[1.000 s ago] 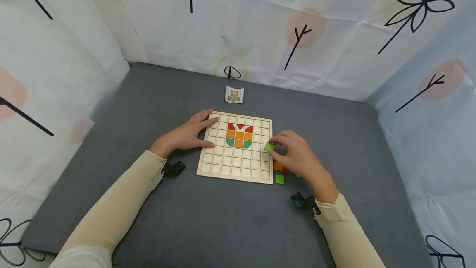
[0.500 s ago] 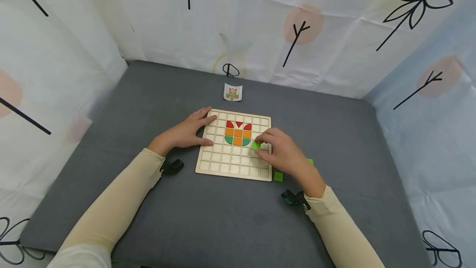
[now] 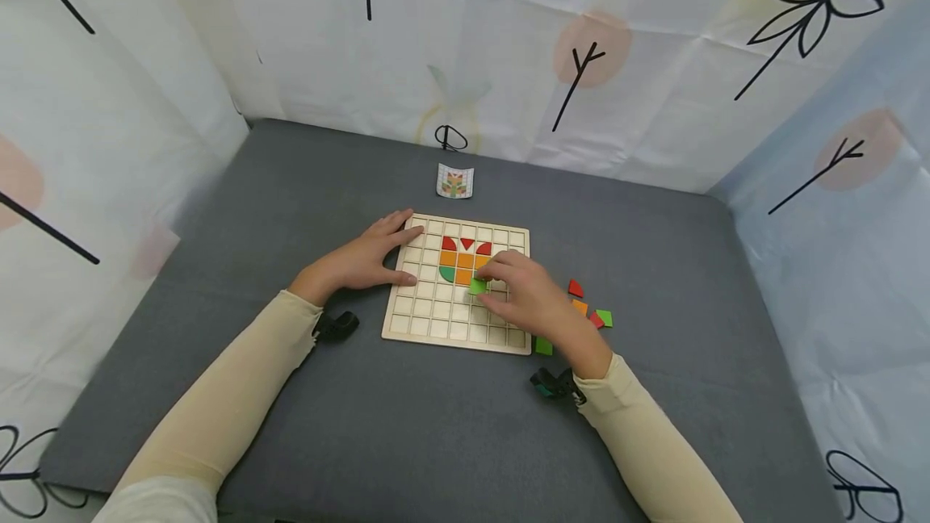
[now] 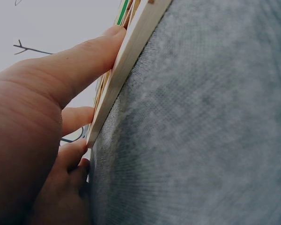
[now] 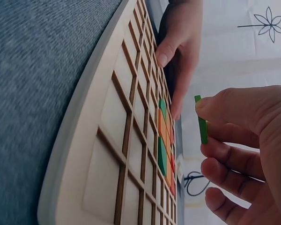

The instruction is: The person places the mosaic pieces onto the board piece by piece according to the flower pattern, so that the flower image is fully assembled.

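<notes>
A wooden grid board (image 3: 417, 328) lies on the grey table, bearing red, orange and dark green tiles set in a tulip-like shape. My left hand (image 3: 361, 263) rests on its left edge, thumb and fingers spread; the left wrist view shows the thumb (image 4: 91, 56) touching the rim. Between thumb and fingertips, my right hand (image 3: 526, 293) pinches a light green square tile (image 3: 476, 286). That tile is just below the tulip shape in the head view; in the right wrist view the green tile (image 5: 201, 119) is held clear of the board. The right hand covers part of the board's right side.
Right of the board lie loose tiles: a red piece (image 3: 576, 289), an orange tile (image 3: 580, 307), another red piece (image 3: 596, 320) and a green tile (image 3: 605, 319). Another green tile (image 3: 543, 346) sits by its lower right corner. A small pattern card (image 3: 455, 182) lies behind the board.
My right hand has carried the green tile leftward from the board's right edge to under the tulip shape, uncovering loose tiles at the right. The left hand keeps its place.
</notes>
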`<state>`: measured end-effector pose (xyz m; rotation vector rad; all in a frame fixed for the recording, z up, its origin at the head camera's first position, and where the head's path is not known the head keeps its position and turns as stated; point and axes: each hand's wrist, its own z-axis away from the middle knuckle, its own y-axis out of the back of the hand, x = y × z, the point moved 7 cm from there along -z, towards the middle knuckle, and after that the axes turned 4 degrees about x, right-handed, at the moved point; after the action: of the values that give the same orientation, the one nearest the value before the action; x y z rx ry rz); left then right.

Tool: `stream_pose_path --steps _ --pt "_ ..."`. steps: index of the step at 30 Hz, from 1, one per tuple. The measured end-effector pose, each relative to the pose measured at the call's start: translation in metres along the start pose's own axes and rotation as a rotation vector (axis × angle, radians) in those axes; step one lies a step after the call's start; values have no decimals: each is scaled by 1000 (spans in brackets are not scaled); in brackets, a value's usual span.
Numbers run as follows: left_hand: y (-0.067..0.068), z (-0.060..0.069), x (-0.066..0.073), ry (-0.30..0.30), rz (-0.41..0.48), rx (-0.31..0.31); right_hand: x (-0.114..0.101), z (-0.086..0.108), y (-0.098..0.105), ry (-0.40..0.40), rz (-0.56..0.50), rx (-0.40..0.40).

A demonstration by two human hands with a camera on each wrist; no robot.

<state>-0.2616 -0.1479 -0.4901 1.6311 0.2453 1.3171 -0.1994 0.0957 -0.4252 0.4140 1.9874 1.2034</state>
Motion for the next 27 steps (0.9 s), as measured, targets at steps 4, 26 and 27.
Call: stream_pose_path --steps 4,26,27 --pt "0 0 -1 4 -4 2 0 -5 -7 -17 6 -32" --pt "0 -1 -3 -6 3 2 -1 -15 -32 -10 29 -90" --pt "0 -2 -3 -7 5 2 -1 -15 -33 -4 23 -89"
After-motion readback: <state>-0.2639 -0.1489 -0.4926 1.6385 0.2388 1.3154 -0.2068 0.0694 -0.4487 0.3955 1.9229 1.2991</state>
